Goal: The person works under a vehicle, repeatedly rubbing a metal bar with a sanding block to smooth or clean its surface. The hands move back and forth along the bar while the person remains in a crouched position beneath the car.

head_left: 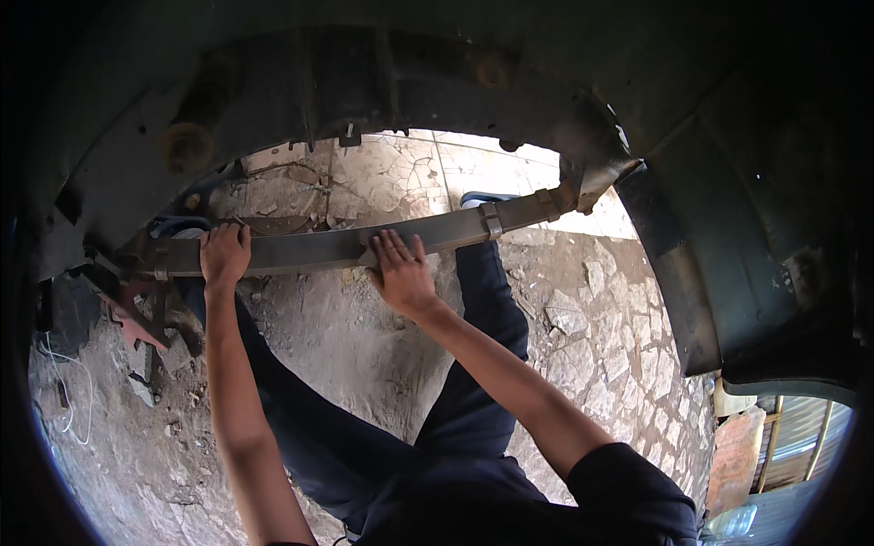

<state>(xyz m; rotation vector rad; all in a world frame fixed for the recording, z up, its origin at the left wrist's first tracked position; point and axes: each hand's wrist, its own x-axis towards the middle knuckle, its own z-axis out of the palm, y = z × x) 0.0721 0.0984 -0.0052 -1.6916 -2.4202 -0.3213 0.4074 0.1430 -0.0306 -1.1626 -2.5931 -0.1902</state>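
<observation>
A long, gently curved leaf spring (pixel 305 252) of flat grey metal runs across in front of me, beneath the vehicle body. My left hand (pixel 226 253) is closed over its left part, fingers hooked across the upper edge. Further right, my right hand (pixel 401 273) lies on the middle of the spring with its fingers stretched out over the surface. A small grey edge shows beside that hand's thumb side; I cannot tell whether it is a separate piece. A metal clamp (pixel 492 219) wraps the spring to the right, and another clamp (pixel 161 260) sits near its left end.
The dark wheel arch (pixel 437 77) curves overhead, and a body panel (pixel 710 264) hangs at the right. A reddish metal stand (pixel 137 318) is at the left, near a white cord (pixel 89 391). My legs straddle dirt and stone ground (pixel 592 355) below the spring.
</observation>
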